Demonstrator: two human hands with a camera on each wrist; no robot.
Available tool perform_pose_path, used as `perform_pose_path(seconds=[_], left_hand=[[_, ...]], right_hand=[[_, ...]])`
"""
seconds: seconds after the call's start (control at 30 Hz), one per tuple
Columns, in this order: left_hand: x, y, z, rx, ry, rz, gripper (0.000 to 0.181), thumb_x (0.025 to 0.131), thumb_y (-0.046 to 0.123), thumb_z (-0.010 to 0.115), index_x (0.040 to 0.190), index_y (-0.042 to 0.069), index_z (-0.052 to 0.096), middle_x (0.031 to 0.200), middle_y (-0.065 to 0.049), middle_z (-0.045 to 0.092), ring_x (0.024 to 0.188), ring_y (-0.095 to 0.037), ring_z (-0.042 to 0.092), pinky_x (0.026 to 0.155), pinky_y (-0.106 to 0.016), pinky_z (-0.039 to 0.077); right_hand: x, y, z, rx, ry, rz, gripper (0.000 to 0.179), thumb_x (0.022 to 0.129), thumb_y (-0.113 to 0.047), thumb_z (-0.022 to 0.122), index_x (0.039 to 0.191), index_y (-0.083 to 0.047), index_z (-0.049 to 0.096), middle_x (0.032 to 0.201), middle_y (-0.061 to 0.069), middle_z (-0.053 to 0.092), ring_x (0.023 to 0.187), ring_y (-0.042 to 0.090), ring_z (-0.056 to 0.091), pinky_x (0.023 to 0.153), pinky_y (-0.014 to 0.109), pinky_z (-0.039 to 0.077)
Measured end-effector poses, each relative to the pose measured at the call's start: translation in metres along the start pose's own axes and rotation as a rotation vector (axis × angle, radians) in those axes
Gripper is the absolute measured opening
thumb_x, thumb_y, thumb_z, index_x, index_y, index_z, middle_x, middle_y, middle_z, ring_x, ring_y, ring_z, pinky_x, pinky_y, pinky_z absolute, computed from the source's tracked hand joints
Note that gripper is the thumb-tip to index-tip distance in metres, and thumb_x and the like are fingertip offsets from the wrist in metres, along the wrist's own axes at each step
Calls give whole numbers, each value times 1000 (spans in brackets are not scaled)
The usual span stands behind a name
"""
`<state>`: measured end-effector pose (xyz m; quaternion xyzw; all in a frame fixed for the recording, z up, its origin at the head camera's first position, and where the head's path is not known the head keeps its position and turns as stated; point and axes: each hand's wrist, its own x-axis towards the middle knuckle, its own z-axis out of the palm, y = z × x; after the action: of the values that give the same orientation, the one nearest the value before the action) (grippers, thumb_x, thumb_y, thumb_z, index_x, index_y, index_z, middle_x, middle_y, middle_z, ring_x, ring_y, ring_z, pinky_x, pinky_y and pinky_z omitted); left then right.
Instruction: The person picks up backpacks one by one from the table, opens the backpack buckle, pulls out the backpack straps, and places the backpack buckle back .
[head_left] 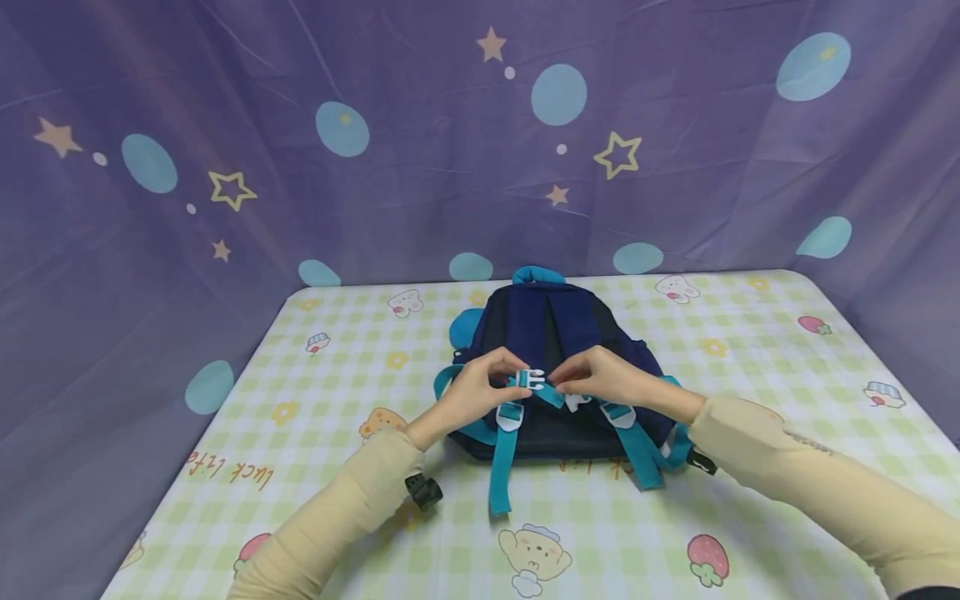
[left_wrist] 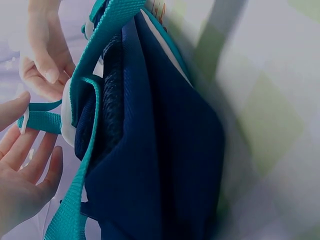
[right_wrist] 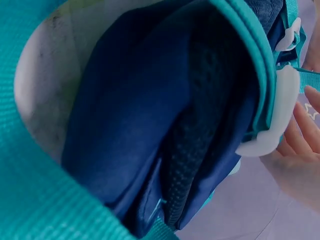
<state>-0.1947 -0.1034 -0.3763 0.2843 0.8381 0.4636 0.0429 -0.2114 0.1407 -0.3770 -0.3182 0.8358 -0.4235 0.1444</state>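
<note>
Right now, a dark blue backpack (head_left: 551,329) lies on the bench (head_left: 757,400), straps upward, with its blue top loop (head_left: 538,274) at the far end and both hands above its near half. The left hand (head_left: 483,387) pinches a white buckle (head_left: 531,380) between thumb and fingers, its prongs pointing toward the right hand. Just across from it, the right hand (head_left: 603,375) reaches in with bent fingers, the tips beside a short teal strap (head_left: 552,395) that runs off the buckle; whether they grip it, I cannot tell. Close below the right fingers sits another white piece (head_left: 577,402), partly hidden. Nearer the person, two teal strap ends (head_left: 502,471) hang from white sliders (head_left: 509,417), one on each side, onto the checked cloth.
</note>
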Motion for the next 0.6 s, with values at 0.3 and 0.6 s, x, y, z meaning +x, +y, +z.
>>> perform_pose_path(seconds=[0.3, 0.6], left_hand=[[-1, 0, 3, -36, -1, 7, 25, 88, 7, 73, 111, 4, 63, 112, -12, 66, 106, -28, 63, 88, -34, 52], [0, 0, 5, -77, -8, 25, 26, 88, 6, 72, 112, 2, 63, 113, -13, 68, 107, -28, 62, 92, -40, 50]], right_hand=[[2, -7, 3, 2, 10, 10, 23, 94, -3, 63, 111, 11, 68, 104, 20, 71, 89, 24, 70, 73, 29, 56], [1, -7, 4, 14, 52, 6, 18, 91, -1, 65, 104, 11, 70, 95, 17, 72, 81, 22, 70, 67, 27, 55]])
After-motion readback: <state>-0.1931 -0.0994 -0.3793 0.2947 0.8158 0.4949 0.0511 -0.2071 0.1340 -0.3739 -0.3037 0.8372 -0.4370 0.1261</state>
